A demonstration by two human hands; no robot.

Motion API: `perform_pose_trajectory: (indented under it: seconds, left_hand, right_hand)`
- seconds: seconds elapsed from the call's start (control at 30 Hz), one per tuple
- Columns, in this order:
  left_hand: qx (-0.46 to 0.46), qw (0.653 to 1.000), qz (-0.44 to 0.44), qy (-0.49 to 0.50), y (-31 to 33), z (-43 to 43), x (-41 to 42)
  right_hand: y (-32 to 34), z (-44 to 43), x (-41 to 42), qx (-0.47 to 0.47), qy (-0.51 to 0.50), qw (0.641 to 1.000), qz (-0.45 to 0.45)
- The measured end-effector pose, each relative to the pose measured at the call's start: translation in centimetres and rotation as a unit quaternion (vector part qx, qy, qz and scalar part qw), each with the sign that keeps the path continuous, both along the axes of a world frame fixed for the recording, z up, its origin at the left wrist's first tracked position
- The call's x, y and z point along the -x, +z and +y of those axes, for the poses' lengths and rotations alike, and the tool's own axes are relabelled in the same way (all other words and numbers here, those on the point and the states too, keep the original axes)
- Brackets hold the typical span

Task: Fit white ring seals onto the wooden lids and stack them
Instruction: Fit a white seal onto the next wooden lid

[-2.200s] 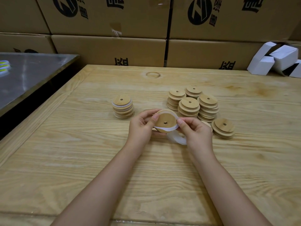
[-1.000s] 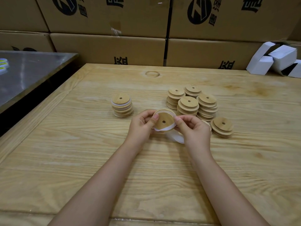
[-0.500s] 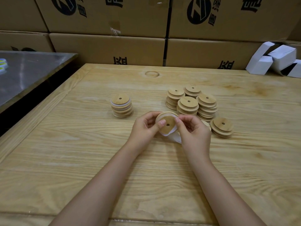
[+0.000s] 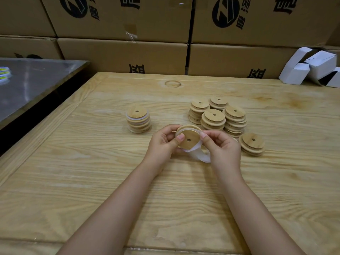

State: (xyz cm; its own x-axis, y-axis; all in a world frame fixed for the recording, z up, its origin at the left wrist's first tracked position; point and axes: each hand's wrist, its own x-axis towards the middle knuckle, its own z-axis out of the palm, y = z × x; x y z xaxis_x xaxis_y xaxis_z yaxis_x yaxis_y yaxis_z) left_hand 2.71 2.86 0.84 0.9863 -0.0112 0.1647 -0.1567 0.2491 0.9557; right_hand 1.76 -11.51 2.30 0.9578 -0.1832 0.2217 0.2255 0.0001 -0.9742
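Observation:
Both my hands hold one round wooden lid (image 4: 189, 138) with a small centre hole, tilted up above the table. My left hand (image 4: 163, 142) grips its left edge, thumb on the face. My right hand (image 4: 221, 147) pinches the right edge, where a white ring seal (image 4: 191, 149) wraps the rim. More white seals (image 4: 202, 157) lie under my hands. A stack of lids with white seals (image 4: 138, 122) stands to the left. Several stacks of bare lids (image 4: 217, 116) stand behind my hands, with a low stack (image 4: 252, 144) to the right.
The wooden table (image 4: 92, 172) ends at a wall of cardboard boxes (image 4: 128, 54). White folded cartons (image 4: 312, 68) lie at the back right. A grey metal table (image 4: 33, 81) stands to the left across a dark gap.
The lid has been turned and tilted in my hands, and my fingers have shifted round its rim along the white seal. The stacks have not moved.

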Motion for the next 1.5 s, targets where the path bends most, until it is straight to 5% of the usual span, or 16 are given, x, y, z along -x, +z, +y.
perform_pose_trajectory:
  seconds: [0.3,0.73,1.27,1.5]
  left_hand:
    - [-0.006,1.0,-0.003,-0.017,-0.07,0.14,0.2]
    - [-0.101,0.995,-0.015,0.005,-0.33,0.08,-0.17]
    - [-0.031,0.999,0.009,-0.03,-0.1,0.27,0.06]
    - [-0.033,0.999,0.01,-0.004,-0.01,0.12,0.12]
  right_hand:
    - [-0.91,0.33,0.56,0.09,-0.055,0.993,-0.05]
    - [-0.85,-0.02,0.3,0.084,-0.053,0.994,-0.05]
    - [-0.45,-0.25,-0.16,0.077,-0.013,0.996,-0.033]
    - [-0.68,0.28,0.26,0.162,-0.015,0.983,-0.086]
